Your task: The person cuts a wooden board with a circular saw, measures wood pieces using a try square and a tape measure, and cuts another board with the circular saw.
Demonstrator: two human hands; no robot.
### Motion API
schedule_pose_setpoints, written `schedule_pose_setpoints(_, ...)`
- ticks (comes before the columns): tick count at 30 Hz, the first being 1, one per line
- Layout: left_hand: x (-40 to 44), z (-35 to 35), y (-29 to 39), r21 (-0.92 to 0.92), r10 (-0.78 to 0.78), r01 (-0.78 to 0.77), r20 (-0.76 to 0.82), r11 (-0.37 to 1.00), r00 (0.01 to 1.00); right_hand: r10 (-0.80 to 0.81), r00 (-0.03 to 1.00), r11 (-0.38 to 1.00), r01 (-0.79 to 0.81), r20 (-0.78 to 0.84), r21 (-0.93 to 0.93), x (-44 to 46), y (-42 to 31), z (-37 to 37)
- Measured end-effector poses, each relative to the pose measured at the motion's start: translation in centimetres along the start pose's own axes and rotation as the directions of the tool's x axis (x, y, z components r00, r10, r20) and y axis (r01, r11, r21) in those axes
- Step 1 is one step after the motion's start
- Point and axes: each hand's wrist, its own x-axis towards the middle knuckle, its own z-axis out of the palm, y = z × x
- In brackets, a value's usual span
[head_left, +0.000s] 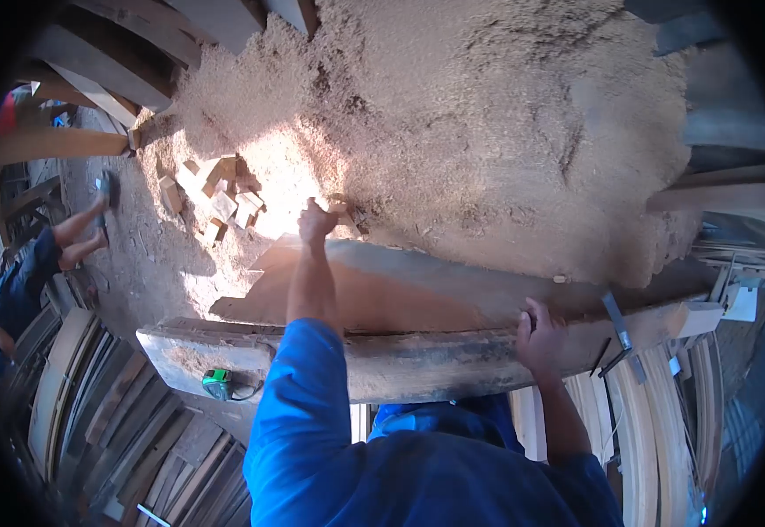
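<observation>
My left hand (316, 221) reaches out past a broad flat board (382, 285), over the edge of the sawdust. Its fingers are curled closed; a small brown wood piece (347, 213) shows right beside them, but I cannot tell whether they grip it. My right hand (540, 338) is at the near edge of the board, above a long thick timber (435, 360), with thumb and forefinger apart and nothing visible between them. To its right, a flat metal tool (616, 321) lies across the timber. A green tape measure (217, 384) sits at the timber's left end.
Several small wood offcuts (222, 204) lie in a sunlit patch. A large sawdust heap (523, 132) spreads beyond the board. Stacked curved planks (127, 395) stand at lower left, more planks (655, 413) at lower right. Another person's legs (75, 239) show at far left.
</observation>
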Motion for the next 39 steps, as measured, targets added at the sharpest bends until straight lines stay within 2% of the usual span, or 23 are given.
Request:
schedule_pose_setpoints(1, 0.0, 2.5, 0.9, -0.026, -0.072, 0.073, 0.059, 0.997, 0.996, -0.005, 1.0, 1.0, 0.005, -0.003, 0.007, 0.2, -0.2, 0.1)
schedule_pose_setpoints(2, -1.7, 2.4, 2.9, -0.127, -0.167, 0.179, 0.096, 0.976, 0.981, -0.005, 1.0, 1.0, 0.005, -0.006, 0.01, 0.3, -0.3, 0.1)
schedule_pose_setpoints(4, -0.4, 4.8, 2.2, -0.196, -0.046, 0.108, 0.297, 0.975, 0.954, -0.002, 1.0, 1.0, 0.002, 0.001, 0.012, 0.2, -0.5, 0.1)
schedule_pose_setpoints(8, 0.9, 10.1, 1.8, -0.242, -0.11, 0.138, 0.125, 0.96, 0.986, 0.005, 1.0, 1.0, -0.005, 0.028, 0.003, 0.2, -0.3, 0.1)
schedule_pose_setpoints(10, 0.7, 9.9, 1.9, -0.219, -0.189, 0.193, 0.038, 0.957, 0.981, 0.001, 1.0, 1.0, -0.001, 0.017, -0.015, 0.2, -0.4, 0.2)
schedule_pose_setpoints(11, -0.8, 7.3, 3.6, -0.181, -0.246, 0.258, 0.087, 0.949, 0.965, -0.006, 1.0, 1.0, 0.006, 0.006, -0.028, 0.2, -0.6, 0.1)
schedule_pose_setpoints(13, 0.0, 6.6, 1.5, -0.281, -0.249, 0.27, 0.108, 0.921, 0.962, -0.013, 1.0, 0.999, 0.013, 0.0, -0.03, 0.3, -0.8, 0.0)
schedule_pose_setpoints(16, 0.3, 3.4, -0.6, -0.148, -0.226, 0.233, 0.066, 0.961, 0.972, 0.0, 1.0, 1.0, -0.001, 0.005, 0.018, 0.1, -1.0, 0.0)
schedule_pose_setpoints(18, 1.4, -0.4, -3.7, -0.084, -0.221, 0.218, -0.025, 0.972, 0.975, 0.02, 1.0, 0.998, -0.02, -0.001, 0.052, 0.0, -0.4, 0.2)
schedule_pose_setpoints(20, 3.4, -3.9, -8.1, -0.04, -0.193, 0.189, -0.235, 0.981, 0.953, 0.021, 1.0, 0.996, -0.021, -0.001, 0.085, 0.0, -0.4, 0.0)
schedule_pose_setpoints(22, 6.6, -7.0, -13.6, 0.02, -0.114, 0.145, -0.518, 0.989, 0.848, 0.015, 1.0, 0.995, -0.015, -0.009, 0.096, 0.0, -0.4, 0.0)
schedule_pose_setpoints(23, 7.9, -8.7, -16.2, 0.051, -0.083, 0.131, -0.538, 0.99, 0.839, 0.008, 1.0, 0.996, -0.007, -0.018, 0.089, 0.0, -0.4, 0.2)
schedule_pose_setpoints(24, 8.2, -11.1, -17.9, 0.083, -0.099, 0.142, -0.388, 0.986, 0.916, 0.004, 1.0, 0.997, -0.003, -0.022, 0.079, 0.0, -0.2, 0.2)
schedule_pose_setpoints(27, 9.8, -12.7, -21.0, -0.035, -0.15, 0.146, -0.233, 0.989, 0.961, 0.005, 1.0, 0.996, -0.003, -0.013, 0.088, -0.2, 0.2, 0.5)
schedule_pose_setpoints(30, 4.7, -12.3, -13.5, 0.066, -0.253, 0.271, -0.202, 0.96, 0.946, 0.008, 1.0, 0.997, -0.008, -0.004, 0.077, 0.0, -0.4, 0.2)
schedule_pose_setpoints(31, 0.6, -12.8, -8.0, 0.107, -0.289, 0.31, -0.173, 0.945, 0.942, 0.03, 1.0, 0.997, -0.029, -0.006, 0.078, -0.1, -0.5, 0.1)
schedule_pose_setpoints(33, 3.7, -3.4, -7.0, 0.094, -0.023, 0.019, 0.042, 0.995, 0.999, 0.067, 0.998, 0.994, -0.066, -0.008, 0.083, -0.2, -0.7, 0.4)
schedule_pose_setpoints(34, 5.2, 1.1, -6.5, 0.045, 0.11, -0.118, 0.148, 0.992, 0.983, 0.021, 1.0, 0.998, -0.021, 0.003, 0.053, 0.4, -0.9, 1.1)
schedule_pose_setpoints(35, 3.6, 2.6, -3.8, 0.083, 0.139, -0.153, 0.16, 0.985, 0.977, -0.015, 1.0, 1.0, 0.015, 0.003, 0.014, 0.5, -1.1, 0.6)
schedule_pose_setpoints(36, 0.8, 1.3, 0.5, 0.091, 0.016, -0.044, 0.287, 0.995, 0.958, -0.05, 0.999, 0.998, 0.05, -0.001, -0.028, 0.6, -0.9, 0.3)
schedule_pose_setpoints(37, 1.9, 4.2, 0.2, 0.102, 0.045, -0.096, 0.416, 0.99, 0.908, -0.038, 0.999, 0.999, 0.038, 0.007, -0.031, 0.5, -0.6, 0.3)
schedule_pose_setpoints(38, 2.4, 7.1, -0.7, 0.197, 0.06, -0.151, 0.407, 0.969, 0.911, -0.024, 1.0, 0.999, 0.025, 0.018, -0.033, 0.3, -0.3, 0.4)
schedule_pose_setpoints(39, 0.6, 6.7, 0.0, 0.291, 0.076, -0.204, 0.397, 0.935, 0.915, -0.011, 1.0, 0.999, 0.012, 0.028, -0.031, 0.2, -0.1, 0.6)
